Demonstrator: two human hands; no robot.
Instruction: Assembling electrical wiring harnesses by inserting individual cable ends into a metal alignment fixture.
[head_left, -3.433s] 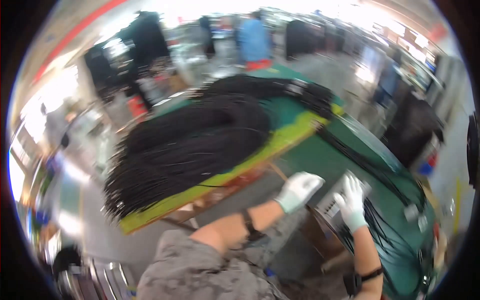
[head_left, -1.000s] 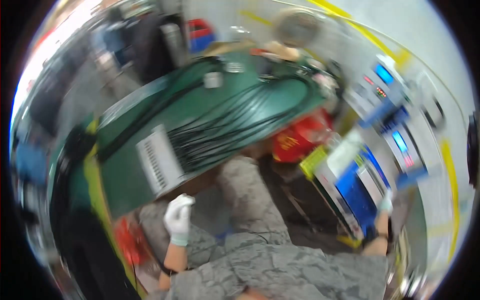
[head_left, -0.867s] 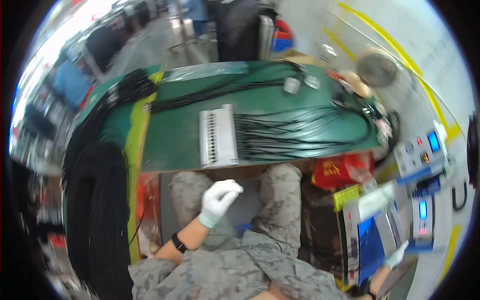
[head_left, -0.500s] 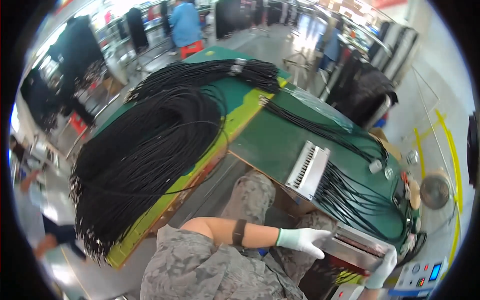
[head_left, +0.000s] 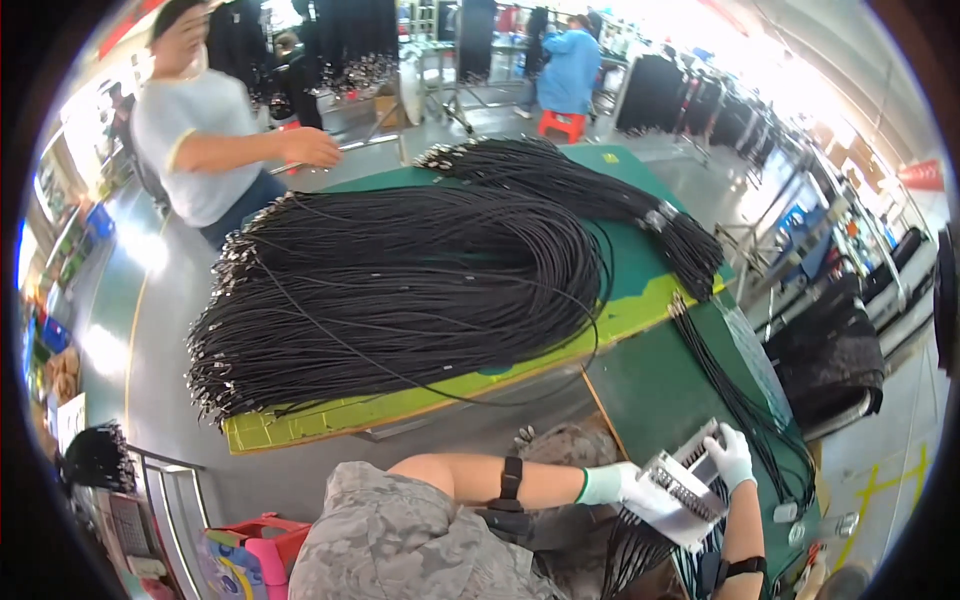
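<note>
My left hand, in a white glove with a green cuff, grips the left end of a silver metal cable fixture. Black cables hang down below this fixture. Just beyond it lies a second slotted metal block at the green table's edge, partly hidden. My right hand, also white-gloved, is closed over the right side of that block, its fingertips bent onto the metal. The two metal pieces are close together or touching; I cannot tell which.
A large looped bundle of black cables covers the table at left, a tied bundle behind it. A thin cable bunch runs along the right table. A person in a white shirt stands far left, a red basket below.
The view has swung left. My hands have moved from the metal tray by the machine to the table edge, the left now with a cable-hung fixture. A person in white has come into view.
</note>
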